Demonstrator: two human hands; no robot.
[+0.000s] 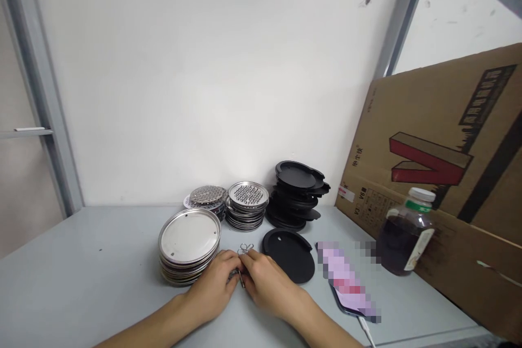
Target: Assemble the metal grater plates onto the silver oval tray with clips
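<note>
At the front middle of the table, my left hand [217, 286] and my right hand [269, 284] meet with fingers pinched together. Between them is a small shiny metal wire piece [245, 248]; its thin loops stick out beyond the fingertips, and the rest is mostly hidden. A short metal end pokes out below, near my right thumb. Left of my left hand stands a stack of round metal discs [190, 236] with small holes near the rim. Just beyond my right hand lies a flat black round plate [289, 255] with a raised edge.
Against the wall stand perforated metal grater discs [207, 196], a second grater stack [247, 196] and a leaning pile of black round plates [296, 190]. To the right are a phone [346, 280] on a white cable, a bottle of dark liquid [403, 236] and a large cardboard box [432, 136].
</note>
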